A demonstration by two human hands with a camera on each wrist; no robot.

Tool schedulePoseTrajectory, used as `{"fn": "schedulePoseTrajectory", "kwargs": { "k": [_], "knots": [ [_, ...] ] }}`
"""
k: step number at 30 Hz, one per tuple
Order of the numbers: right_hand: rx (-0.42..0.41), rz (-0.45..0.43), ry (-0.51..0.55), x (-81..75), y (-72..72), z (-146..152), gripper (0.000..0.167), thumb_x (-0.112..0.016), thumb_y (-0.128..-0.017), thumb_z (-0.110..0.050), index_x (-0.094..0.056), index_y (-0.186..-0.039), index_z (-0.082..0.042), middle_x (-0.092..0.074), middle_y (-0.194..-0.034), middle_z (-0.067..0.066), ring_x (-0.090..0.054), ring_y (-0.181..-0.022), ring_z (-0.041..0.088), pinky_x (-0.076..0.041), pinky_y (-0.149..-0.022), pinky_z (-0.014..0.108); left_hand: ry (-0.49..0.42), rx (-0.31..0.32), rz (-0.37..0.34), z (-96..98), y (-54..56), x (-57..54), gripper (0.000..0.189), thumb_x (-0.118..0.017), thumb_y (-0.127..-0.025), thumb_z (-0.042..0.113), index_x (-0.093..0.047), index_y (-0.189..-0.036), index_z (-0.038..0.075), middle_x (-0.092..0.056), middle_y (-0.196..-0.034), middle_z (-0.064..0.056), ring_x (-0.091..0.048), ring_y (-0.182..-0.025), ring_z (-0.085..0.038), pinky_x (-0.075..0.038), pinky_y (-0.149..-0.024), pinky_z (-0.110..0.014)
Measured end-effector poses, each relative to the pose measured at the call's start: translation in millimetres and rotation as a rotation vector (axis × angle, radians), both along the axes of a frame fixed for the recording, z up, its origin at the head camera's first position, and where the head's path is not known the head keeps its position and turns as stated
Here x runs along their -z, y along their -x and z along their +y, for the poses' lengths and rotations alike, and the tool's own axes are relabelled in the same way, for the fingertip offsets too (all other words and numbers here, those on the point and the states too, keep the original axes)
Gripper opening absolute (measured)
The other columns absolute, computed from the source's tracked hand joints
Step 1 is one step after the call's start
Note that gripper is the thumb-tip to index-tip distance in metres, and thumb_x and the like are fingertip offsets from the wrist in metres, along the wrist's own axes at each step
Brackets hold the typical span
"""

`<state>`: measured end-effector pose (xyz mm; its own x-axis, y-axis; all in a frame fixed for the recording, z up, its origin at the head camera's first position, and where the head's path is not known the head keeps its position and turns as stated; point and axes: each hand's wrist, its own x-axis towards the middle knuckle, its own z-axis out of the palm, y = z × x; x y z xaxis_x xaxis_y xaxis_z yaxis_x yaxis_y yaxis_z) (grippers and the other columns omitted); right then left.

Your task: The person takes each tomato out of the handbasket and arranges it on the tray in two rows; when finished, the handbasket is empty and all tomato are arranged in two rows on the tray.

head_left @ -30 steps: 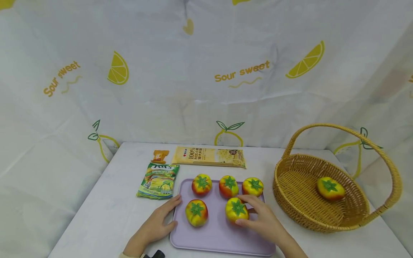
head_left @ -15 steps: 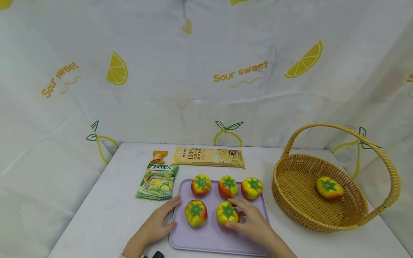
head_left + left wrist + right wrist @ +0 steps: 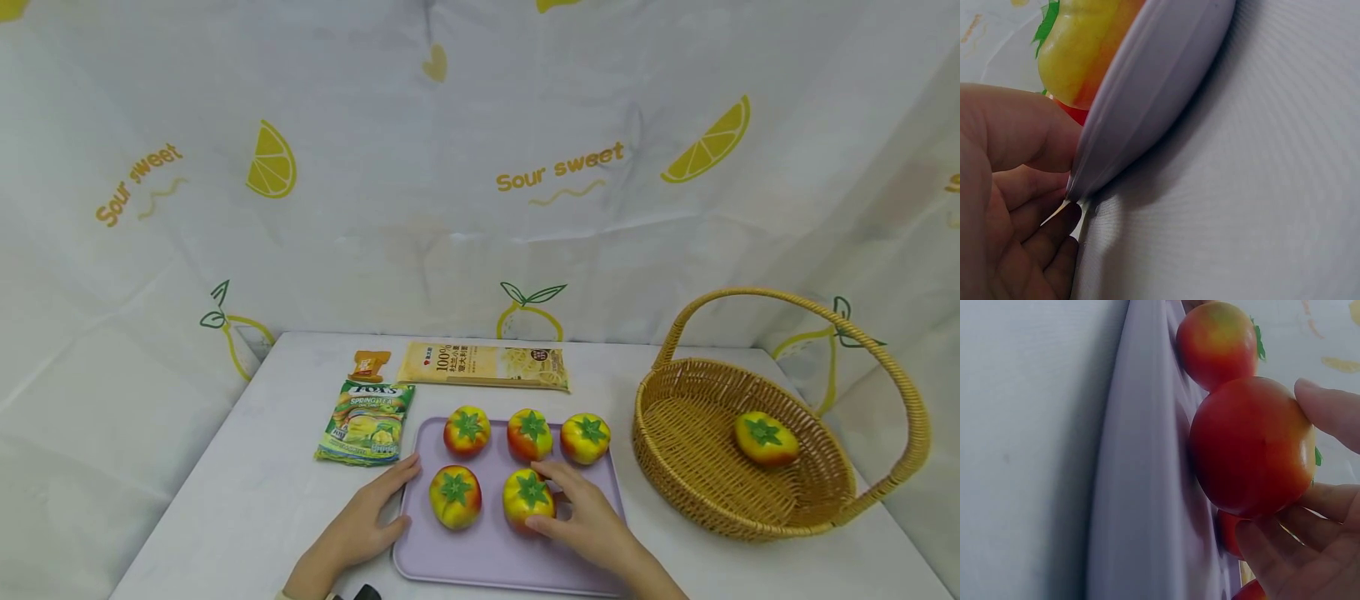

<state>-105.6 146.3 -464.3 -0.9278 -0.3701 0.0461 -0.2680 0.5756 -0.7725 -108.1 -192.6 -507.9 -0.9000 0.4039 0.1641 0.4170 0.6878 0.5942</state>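
My right hand (image 3: 583,518) holds a red-and-yellow fruit with a green star-shaped leafy top (image 3: 529,497), thumb on the near side and fingers on the far side. In the right wrist view that fruit (image 3: 1252,447) sits close over the lilac tray (image 3: 1138,487). Along the left edge of the tray (image 3: 480,562), my left hand (image 3: 367,518) rests its fingertips and thumb against the rim. Another such fruit (image 3: 456,497) lies on the tray to the left. Three more form a back row: left (image 3: 467,432), middle (image 3: 530,435) and right (image 3: 585,439).
At the right stands a wicker basket (image 3: 686,492) with a tall handle and one similar fruit (image 3: 767,439) inside. A green candy bag (image 3: 366,422), a small orange packet (image 3: 368,365) and a long yellow pasta pack (image 3: 483,365) lie behind and left of the tray.
My right hand has shifted left across the tray with its fruit, nearer the front-left fruit, and has stayed nearly still over the last half second. The left hand keeps its place.
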Motion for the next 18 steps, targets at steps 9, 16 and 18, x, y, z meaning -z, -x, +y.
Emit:
{"fn": "schedulePoseTrajectory", "kwargs": {
  "k": [9,16,18],
  "knots": [
    [-0.016,-0.015,0.014,-1.0,0.0,0.5,0.071,-0.071,-0.080,-0.043,-0.048,-0.135,-0.004,-0.054,-0.135,0.010,-0.057,-0.115,0.027,-0.053,-0.093,0.035,0.003,-0.001,-0.024,0.7,0.7,0.2,0.062,-0.063,-0.081,0.017,-0.046,-0.141,0.015,-0.037,-0.151,0.004,-0.038,-0.138,-0.020,-0.036,-0.110,-0.049],
    [-0.002,-0.035,0.008,-2.1,0.0,1.7,0.072,-0.071,-0.080,-0.043,-0.047,-0.136,-0.005,-0.052,-0.137,0.011,-0.056,-0.118,0.028,-0.052,-0.095,0.038,0.002,-0.003,-0.009,0.6,0.4,-0.1,0.063,-0.064,-0.080,0.016,-0.047,-0.140,0.015,-0.038,-0.151,0.004,-0.039,-0.137,-0.021,-0.037,-0.109,-0.048],
    [-0.002,-0.030,0.013,-2.3,0.1,2.0,0.072,-0.071,-0.080,-0.042,-0.047,-0.136,-0.004,-0.052,-0.137,0.012,-0.055,-0.118,0.029,-0.052,-0.095,0.040,0.005,-0.003,-0.002,0.5,0.2,-0.2,0.063,-0.064,-0.080,0.016,-0.047,-0.140,0.015,-0.038,-0.151,0.004,-0.039,-0.137,-0.021,-0.037,-0.109,-0.047]
  ]
}}
